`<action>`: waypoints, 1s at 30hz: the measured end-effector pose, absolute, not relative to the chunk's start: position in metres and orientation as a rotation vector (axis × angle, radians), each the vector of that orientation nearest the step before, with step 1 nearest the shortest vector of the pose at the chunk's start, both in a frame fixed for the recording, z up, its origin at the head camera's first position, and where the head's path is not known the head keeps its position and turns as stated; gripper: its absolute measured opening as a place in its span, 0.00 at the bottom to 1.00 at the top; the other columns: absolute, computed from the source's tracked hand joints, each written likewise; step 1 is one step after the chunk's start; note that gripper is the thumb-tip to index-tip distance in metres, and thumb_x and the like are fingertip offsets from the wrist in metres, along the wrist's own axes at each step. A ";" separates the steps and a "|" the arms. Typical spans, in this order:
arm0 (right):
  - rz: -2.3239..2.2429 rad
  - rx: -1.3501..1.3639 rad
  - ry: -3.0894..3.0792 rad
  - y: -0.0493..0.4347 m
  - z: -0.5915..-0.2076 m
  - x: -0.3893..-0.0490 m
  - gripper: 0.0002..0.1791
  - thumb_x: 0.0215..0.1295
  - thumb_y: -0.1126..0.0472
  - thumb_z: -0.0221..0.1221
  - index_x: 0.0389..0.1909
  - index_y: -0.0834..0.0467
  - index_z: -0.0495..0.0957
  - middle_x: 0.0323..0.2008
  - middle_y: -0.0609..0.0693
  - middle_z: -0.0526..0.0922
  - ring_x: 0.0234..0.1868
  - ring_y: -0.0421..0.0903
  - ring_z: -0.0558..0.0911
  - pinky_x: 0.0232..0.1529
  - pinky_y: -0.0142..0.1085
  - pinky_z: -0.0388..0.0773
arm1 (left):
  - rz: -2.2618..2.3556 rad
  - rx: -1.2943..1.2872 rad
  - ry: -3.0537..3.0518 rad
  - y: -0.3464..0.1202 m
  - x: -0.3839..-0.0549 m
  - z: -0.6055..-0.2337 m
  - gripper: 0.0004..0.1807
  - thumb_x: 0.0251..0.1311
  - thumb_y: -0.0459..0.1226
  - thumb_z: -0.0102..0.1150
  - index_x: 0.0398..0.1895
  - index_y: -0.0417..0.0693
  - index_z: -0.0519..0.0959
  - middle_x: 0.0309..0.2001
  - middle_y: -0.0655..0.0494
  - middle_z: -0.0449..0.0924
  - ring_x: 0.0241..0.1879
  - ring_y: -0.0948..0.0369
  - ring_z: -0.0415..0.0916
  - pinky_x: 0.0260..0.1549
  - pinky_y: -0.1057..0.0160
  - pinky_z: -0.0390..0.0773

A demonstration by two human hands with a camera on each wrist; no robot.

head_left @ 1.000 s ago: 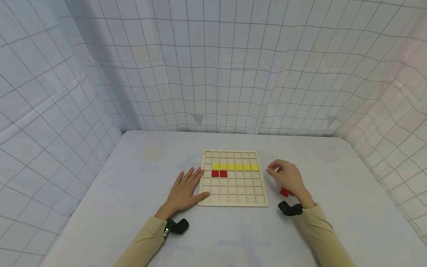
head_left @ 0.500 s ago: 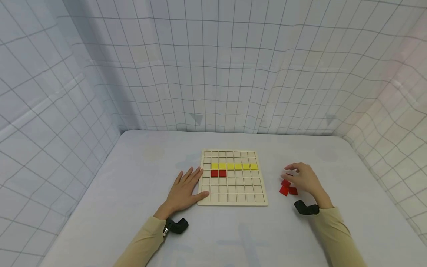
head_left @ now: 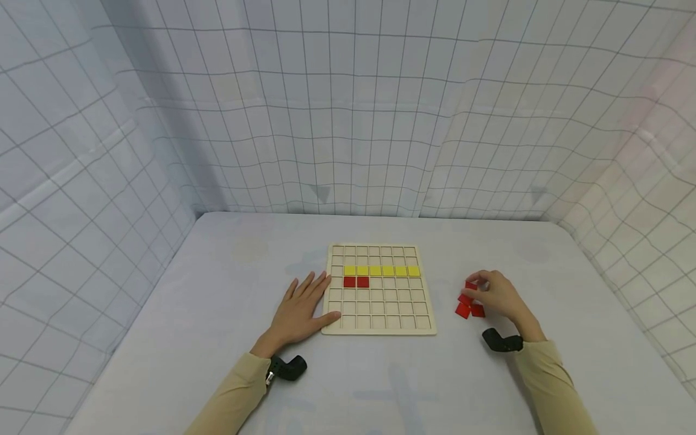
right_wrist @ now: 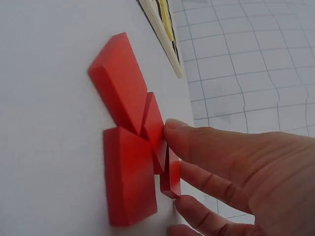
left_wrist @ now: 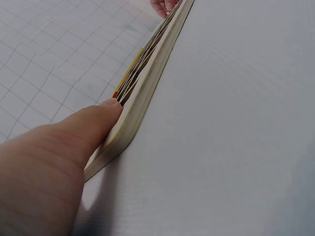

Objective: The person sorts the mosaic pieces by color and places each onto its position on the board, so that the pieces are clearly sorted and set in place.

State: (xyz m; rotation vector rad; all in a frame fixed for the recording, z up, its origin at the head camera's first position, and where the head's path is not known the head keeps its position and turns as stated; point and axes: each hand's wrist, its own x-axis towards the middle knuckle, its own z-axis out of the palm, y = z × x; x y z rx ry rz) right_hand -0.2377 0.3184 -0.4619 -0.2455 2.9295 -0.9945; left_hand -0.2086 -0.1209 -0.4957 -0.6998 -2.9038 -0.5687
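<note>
My left hand [head_left: 298, 311] lies flat with spread fingers at the left edge of a pale wooden grid board [head_left: 387, 325]; in the left wrist view its thumb [left_wrist: 93, 123] rests on the board's corner. A row of yellow tiles [head_left: 376, 271] and two red tiles [head_left: 362, 282] sit in the board's cells. To the right of the board, my right hand [head_left: 500, 296] pinches the farthest red tile [right_wrist: 172, 174] of a small loose cluster between thumb and fingers. Other loose red tiles [right_wrist: 129, 174] lie close by, nearer the wrist camera.
The white table [head_left: 261, 241] carries the board near its middle. Grid-patterned white cloth [head_left: 348, 121] hangs behind the table and at both sides. A black wrist camera [head_left: 501, 341] is strapped to the right wrist, another black wrist camera [head_left: 290, 367] to the left.
My right hand has moved from beside the board rightward to the loose red tiles, and its fingers have come down around the farthest one. The left hand has stayed in place.
</note>
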 end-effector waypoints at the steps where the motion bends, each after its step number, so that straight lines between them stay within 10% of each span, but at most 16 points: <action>1: -1.006 -0.234 2.916 0.319 -0.462 -0.238 0.18 0.59 0.57 0.66 0.43 0.66 0.79 0.36 0.56 0.77 0.37 0.52 0.75 0.29 0.38 0.74 | -0.567 -0.696 -2.907 -0.121 -0.209 -0.496 0.47 0.59 0.64 0.49 0.74 0.47 0.54 0.73 0.53 0.51 0.72 0.52 0.41 0.67 0.46 0.37; 30: -1.000 -0.094 2.893 0.315 -0.458 -0.242 0.15 0.59 0.58 0.65 0.39 0.63 0.75 0.33 0.53 0.77 0.34 0.50 0.77 0.29 0.36 0.73 | -0.557 -0.696 -2.924 -0.122 -0.210 -0.497 0.47 0.59 0.65 0.47 0.74 0.48 0.53 0.73 0.54 0.49 0.72 0.53 0.40 0.67 0.47 0.35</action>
